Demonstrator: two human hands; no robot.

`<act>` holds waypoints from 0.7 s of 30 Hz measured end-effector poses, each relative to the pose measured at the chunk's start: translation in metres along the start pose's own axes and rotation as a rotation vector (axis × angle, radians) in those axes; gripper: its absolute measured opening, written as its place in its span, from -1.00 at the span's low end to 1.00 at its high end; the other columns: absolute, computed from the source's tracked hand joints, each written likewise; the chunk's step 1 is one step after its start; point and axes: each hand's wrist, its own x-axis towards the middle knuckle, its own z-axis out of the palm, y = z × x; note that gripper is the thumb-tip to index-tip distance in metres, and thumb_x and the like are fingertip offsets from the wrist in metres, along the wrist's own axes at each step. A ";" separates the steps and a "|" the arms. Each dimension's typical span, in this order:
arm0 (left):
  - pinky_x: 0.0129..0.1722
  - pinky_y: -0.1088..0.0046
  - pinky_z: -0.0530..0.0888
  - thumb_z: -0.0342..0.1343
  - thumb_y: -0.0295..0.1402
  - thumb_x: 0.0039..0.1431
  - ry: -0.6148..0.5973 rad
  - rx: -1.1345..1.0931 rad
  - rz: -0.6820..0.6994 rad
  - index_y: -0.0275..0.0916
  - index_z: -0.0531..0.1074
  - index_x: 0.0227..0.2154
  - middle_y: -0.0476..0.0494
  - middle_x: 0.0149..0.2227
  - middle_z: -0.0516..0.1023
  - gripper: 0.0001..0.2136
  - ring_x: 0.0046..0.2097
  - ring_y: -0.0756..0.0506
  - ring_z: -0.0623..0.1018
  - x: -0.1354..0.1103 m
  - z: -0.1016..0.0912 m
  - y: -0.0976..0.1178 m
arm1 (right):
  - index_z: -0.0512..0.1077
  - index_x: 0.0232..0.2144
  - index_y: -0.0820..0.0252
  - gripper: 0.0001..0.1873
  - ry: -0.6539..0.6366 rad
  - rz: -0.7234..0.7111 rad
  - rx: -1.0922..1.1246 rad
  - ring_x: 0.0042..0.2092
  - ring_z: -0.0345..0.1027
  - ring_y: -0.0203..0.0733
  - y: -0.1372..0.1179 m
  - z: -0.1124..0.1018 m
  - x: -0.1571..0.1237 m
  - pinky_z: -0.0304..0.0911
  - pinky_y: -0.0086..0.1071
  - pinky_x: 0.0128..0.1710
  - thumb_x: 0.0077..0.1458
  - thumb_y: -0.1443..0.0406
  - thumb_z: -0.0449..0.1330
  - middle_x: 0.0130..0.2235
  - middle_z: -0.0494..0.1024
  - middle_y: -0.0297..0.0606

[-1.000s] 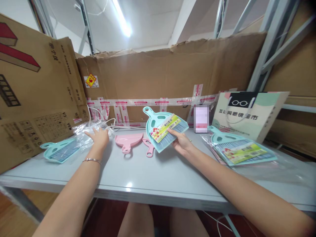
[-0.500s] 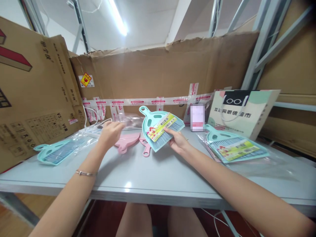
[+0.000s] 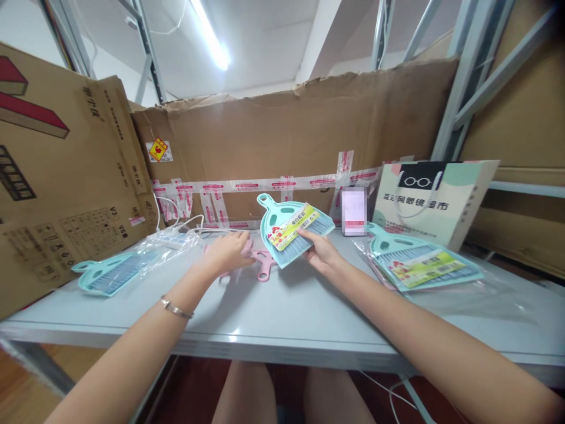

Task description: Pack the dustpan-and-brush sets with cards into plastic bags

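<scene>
My right hand [image 3: 324, 250] grips a mint-green dustpan [image 3: 266, 221] by its lower right edge, thumb in front. The dustpan is tilted up above the table, with a blue-bristled brush [image 3: 289, 254] nested in it and a yellow printed label [image 3: 295, 228] across the front. My left hand [image 3: 229, 252] is palm down with its fingers stretched toward the held set, nothing seen in them. Beneath it lies a pink dustpan [image 3: 224, 274], mostly covered by the hand. A pink handle with a hanging hole [image 3: 263, 272] shows between that hand and the green dustpan.
Another mint-green set [image 3: 103, 274] lies at left beside crumpled clear plastic [image 3: 179, 241]. At right, a bagged green set [image 3: 424, 265] rests on the table [image 3: 309, 318]. Behind stand a phone [image 3: 354, 209], a paper bag [image 3: 468, 194] and cardboard [image 3: 265, 141]. White cables [image 3: 170, 209] trail at back left.
My left hand has moved right and slightly down, now covering much of the pink dustpan. The clear plastic behind it no longer shows there. My right hand still holds the green set.
</scene>
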 end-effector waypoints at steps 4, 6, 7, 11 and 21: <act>-0.47 0.45 0.26 -0.08 -0.37 0.03 -0.082 -0.011 -0.150 -0.23 0.37 -0.49 -0.21 -0.38 0.49 -0.86 -0.36 -0.14 0.48 0.015 0.015 -0.001 | 0.41 -0.28 0.20 -0.70 -0.014 0.026 -0.018 -0.31 0.47 -0.20 -0.002 -0.002 0.001 0.41 -0.28 -0.24 -0.15 0.48 0.23 -0.36 0.58 -0.29; -0.49 0.46 0.25 -0.11 -0.43 0.02 0.001 -0.074 -0.235 -0.22 0.37 -0.49 -0.18 -0.41 0.49 -0.85 -0.37 -0.11 0.48 0.016 0.022 -0.008 | 0.41 -0.27 0.21 -0.70 -0.031 0.058 -0.040 -0.30 0.47 -0.21 -0.003 -0.002 0.000 0.40 -0.30 -0.23 -0.15 0.48 0.23 -0.34 0.58 -0.28; -0.48 0.47 0.25 -0.11 -0.44 0.00 0.044 -0.100 -0.277 -0.22 0.38 -0.47 -0.17 -0.41 0.50 -0.85 -0.37 -0.11 0.47 0.016 0.024 -0.013 | 0.41 -0.26 0.22 -0.70 -0.040 0.075 -0.052 -0.30 0.47 -0.21 -0.004 -0.001 0.000 0.40 -0.30 -0.22 -0.14 0.48 0.22 -0.33 0.58 -0.26; -0.41 0.44 0.30 -0.09 -0.46 -0.02 0.152 -0.123 -0.410 -0.22 0.37 -0.47 -0.16 -0.41 0.51 -0.86 -0.33 -0.13 0.48 0.011 0.027 -0.028 | 0.41 -0.27 0.26 -0.74 -0.058 0.116 -0.125 -0.30 0.47 -0.17 -0.006 0.001 -0.002 0.41 -0.25 -0.24 -0.11 0.47 0.20 -0.30 0.58 -0.20; -0.36 0.42 0.29 -0.11 -0.39 0.10 0.283 -0.175 -0.294 -0.24 0.33 -0.40 -0.15 -0.40 0.49 -0.87 -0.32 -0.12 0.47 0.007 0.020 -0.012 | 0.42 -0.29 0.32 -0.73 -0.134 0.163 -0.291 -0.29 0.48 -0.13 0.008 0.001 -0.009 0.41 -0.24 -0.23 -0.14 0.51 0.20 -0.26 0.57 -0.11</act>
